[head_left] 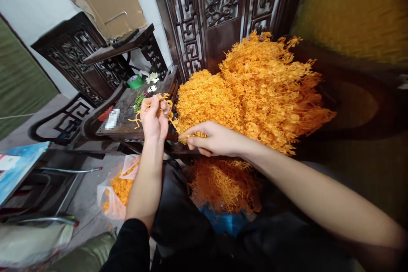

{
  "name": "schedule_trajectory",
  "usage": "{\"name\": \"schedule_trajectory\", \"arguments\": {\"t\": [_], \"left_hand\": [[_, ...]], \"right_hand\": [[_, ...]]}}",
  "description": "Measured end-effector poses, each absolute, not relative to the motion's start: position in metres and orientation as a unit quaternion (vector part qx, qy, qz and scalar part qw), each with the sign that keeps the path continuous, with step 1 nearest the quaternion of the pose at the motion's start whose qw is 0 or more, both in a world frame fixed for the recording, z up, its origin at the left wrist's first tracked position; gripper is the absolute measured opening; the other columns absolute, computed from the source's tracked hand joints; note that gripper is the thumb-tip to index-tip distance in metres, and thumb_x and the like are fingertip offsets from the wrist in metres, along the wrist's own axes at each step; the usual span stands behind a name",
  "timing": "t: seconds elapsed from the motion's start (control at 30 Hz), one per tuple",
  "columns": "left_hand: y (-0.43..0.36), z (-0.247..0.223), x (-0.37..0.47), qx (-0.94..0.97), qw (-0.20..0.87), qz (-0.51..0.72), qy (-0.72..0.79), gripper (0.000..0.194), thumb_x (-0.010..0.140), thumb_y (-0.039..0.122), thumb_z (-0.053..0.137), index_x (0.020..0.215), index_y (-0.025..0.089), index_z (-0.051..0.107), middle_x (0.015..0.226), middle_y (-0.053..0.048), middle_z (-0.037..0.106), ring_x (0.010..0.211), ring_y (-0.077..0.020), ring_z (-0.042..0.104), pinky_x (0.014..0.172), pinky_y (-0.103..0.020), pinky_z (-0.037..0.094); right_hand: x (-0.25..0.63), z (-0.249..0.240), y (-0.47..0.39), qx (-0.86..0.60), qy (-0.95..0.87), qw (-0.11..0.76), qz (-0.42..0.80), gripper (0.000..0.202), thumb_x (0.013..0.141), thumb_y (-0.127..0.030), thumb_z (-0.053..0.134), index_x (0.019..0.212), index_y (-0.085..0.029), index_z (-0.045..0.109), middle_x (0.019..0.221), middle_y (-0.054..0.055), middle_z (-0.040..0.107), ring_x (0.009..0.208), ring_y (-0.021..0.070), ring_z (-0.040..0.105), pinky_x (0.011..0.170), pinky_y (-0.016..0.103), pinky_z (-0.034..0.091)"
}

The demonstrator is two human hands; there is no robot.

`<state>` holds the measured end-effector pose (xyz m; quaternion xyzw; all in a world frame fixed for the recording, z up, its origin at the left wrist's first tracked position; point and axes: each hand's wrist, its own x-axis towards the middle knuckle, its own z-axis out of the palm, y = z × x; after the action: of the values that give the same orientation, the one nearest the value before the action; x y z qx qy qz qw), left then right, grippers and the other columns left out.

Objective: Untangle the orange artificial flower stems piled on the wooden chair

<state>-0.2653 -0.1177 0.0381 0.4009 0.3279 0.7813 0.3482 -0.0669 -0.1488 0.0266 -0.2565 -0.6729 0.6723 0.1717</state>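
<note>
While the big heap of orange sprigs (255, 93) rests against the carved dark screen (219, 12), both bare hands work just in front of its near-left edge. The left hand (154, 119) is raised at the heap's left side, its fingers closed around a small bunch of orange stems (161, 104) whose tips fan out above and to the left of the knuckles. The right hand (213, 139) sits against the heap's lower edge, fingers curled and pinching a short orange piece (196, 135) at the fingertips, close beside the left hand without touching it.

Judging from how things lie, the sorting or stripping of these sprigs looks only partly done. The heap is still tall and full, so most of the material seems untouched. Below the heap, between the person's knees, a looser mass of orange strands (225, 182) lies over a blue container (225, 221), which may be worked material, though I cannot tell for certain. To the heap's lower left, on the floor, a clear plastic bag (117, 191) holds a smaller amount of orange bits. Left of the heap, a dark low table (127, 112) carries a green tape roll (135, 81) and a few small white flowers (152, 78).
</note>
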Motion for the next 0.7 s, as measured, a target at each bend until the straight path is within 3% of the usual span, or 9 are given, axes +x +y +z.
{"name": "schedule_trajectory", "arguments": {"t": [0.1, 0.17, 0.27, 0.33, 0.4, 0.5, 0.6, 0.7], "left_hand": [[-0.132, 0.041, -0.255, 0.446, 0.34, 0.771, 0.302, 0.064, 0.067, 0.048, 0.092, 0.07, 0.02, 0.035, 0.072, 0.003, 0.052, 0.058, -0.0069, 0.045, 0.055, -0.024, 0.039], [-0.144, 0.039, -0.247, 0.481, 0.329, 0.755, 0.301, 0.065, 0.067, 0.057, 0.089, 0.069, 0.021, 0.034, 0.068, 0.003, 0.05, 0.056, -0.0091, 0.043, 0.056, -0.028, 0.042], [-0.162, 0.031, -0.239, 0.583, 0.384, 0.649, 0.301, 0.065, 0.06, 0.066, 0.088, 0.061, 0.022, 0.04, 0.052, 0.003, 0.046, 0.049, -0.0127, 0.045, 0.058, -0.035, 0.047], [-0.172, 0.028, -0.237, 0.667, 0.465, 0.511, 0.28, 0.056, 0.06, 0.062, 0.089, 0.055, 0.023, 0.05, 0.049, 0.0, 0.05, 0.049, -0.0165, 0.053, 0.062, -0.042, 0.052], [-0.178, 0.029, -0.238, 0.718, 0.517, 0.396, 0.246, 0.041, 0.067, 0.056, 0.087, 0.057, 0.024, 0.063, 0.057, -0.006, 0.061, 0.057, -0.0222, 0.063, 0.071, -0.048, 0.056], [-0.177, 0.038, -0.249, 0.759, 0.505, 0.345, 0.225, 0.025, 0.073, 0.051, 0.083, 0.074, 0.027, 0.078, 0.08, -0.013, 0.072, 0.082, -0.0304, 0.071, 0.087, -0.053, 0.057], [-0.17, 0.047, -0.271, 0.775, 0.479, 0.329, 0.248, 0.028, 0.072, 0.052, 0.082, 0.081, 0.025, 0.083, 0.105, -0.02, 0.073, 0.108, -0.0373, 0.071, 0.098, -0.055, 0.055], [-0.163, 0.046, -0.296, 0.769, 0.521, 0.298, 0.222, 0.034, 0.065, 0.048, 0.088, 0.085, 0.021, 0.083, 0.116, -0.025, 0.072, 0.117, -0.043, 0.069, 0.101, -0.059, 0.053]], "right_hand": [[-0.076, 0.011, -0.148, -0.232, -0.548, 0.181, 0.783, 0.04, 0.091, -0.048, 0.071, 0.111, -0.013, 0.071, 0.051, -0.01, 0.038, 0.04, 0.005, 0.027, 0.039, 0.019, 0.016], [-0.084, 0.002, -0.146, -0.232, -0.45, 0.209, 0.837, 0.045, 0.09, -0.057, 0.07, 0.098, -0.013, 0.069, 0.057, -0.01, 0.035, 0.041, 0.0033, 0.02, 0.038, 0.019, 0.009], [-0.092, -0.006, -0.142, -0.214, -0.347, 0.272, 0.872, 0.042, 0.088, -0.056, 0.073, 0.083, -0.017, 0.058, 0.059, -0.008, 0.039, 0.043, 0.0027, 0.018, 0.039, 0.019, 0.005], [-0.092, -0.006, -0.138, -0.191, -0.326, 0.323, 0.867, 0.041, 0.084, -0.051, 0.078, 0.079, -0.019, 0.054, 0.055, -0.009, 0.037, 0.043, 0.0033, 0.018, 0.04, 0.02, 0.007], [-0.089, -0.004, -0.135, -0.189, -0.336, 0.371, 0.845, 0.038, 0.081, -0.049, 0.081, 0.081, -0.018, 0.058, 0.051, -0.01, 0.032, 0.042, 0.0042, 0.018, 0.04, 0.022, 0.009], [-0.083, 0.002, -0.132, -0.218, -0.367, 0.443, 0.789, 0.039, 0.079, -0.05, 0.082, 0.09, -0.018, 0.064, 0.052, -0.011, 0.033, 0.043, 0.0052, 0.021, 0.041, 0.023, 0.011], [-0.077, 0.008, -0.13, -0.237, -0.398, 0.514, 0.722, 0.042, 0.078, -0.055, 0.081, 0.088, -0.018, 0.064, 0.057, -0.009, 0.038, 0.044, 0.005, 0.028, 0.044, 0.025, 0.013], [-0.072, 0.011, -0.127, -0.233, -0.44, 0.556, 0.666, 0.042, 0.08, -0.057, 0.079, 0.084, -0.018, 0.066, 0.06, -0.007, 0.042, 0.046, 0.0056, 0.034, 0.046, 0.027, 0.018]]}}
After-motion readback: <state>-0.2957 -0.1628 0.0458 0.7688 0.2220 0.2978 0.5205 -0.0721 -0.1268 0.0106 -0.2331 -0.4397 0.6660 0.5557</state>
